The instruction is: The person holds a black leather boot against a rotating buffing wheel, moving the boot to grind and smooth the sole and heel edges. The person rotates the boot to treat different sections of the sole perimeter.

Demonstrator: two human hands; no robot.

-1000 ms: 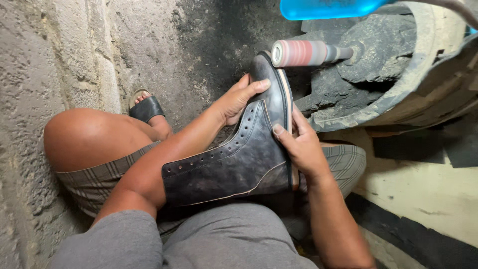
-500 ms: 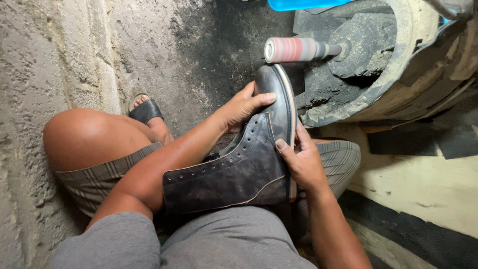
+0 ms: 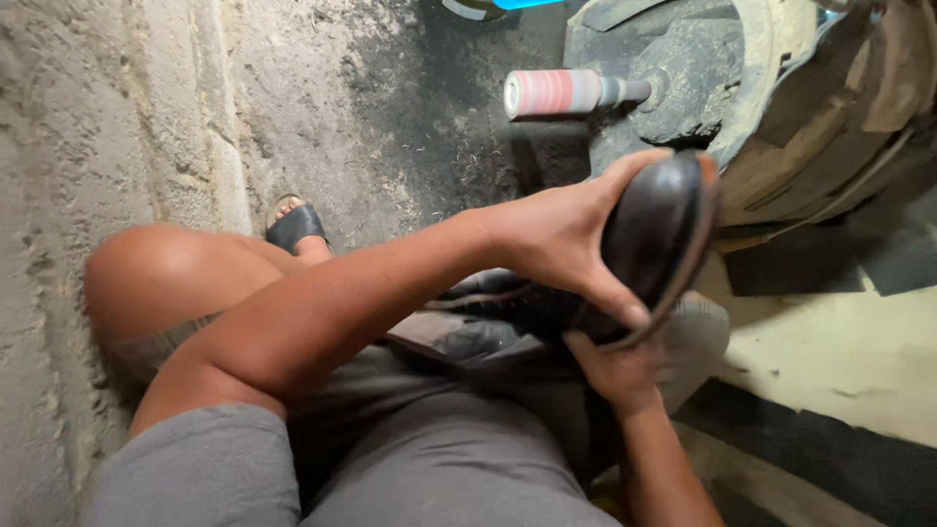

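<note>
My left hand [image 3: 561,234] wrapped the toe of the black boot [image 3: 644,244], fingers curled and pressed around it, just below the sanding drum [image 3: 554,93]. My right hand [image 3: 615,371] pinched its underside, fingertips partly hidden. A firm two-handed grip seemed wise, sole edge kept square to the drum.

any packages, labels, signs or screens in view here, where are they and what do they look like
None: no package, label, sign or screen shows.
Nearest to one: the pink and white striped drum, a cylinder on a machine shaft at top centre, above the black boot held by the left hand and right hand.
</note>
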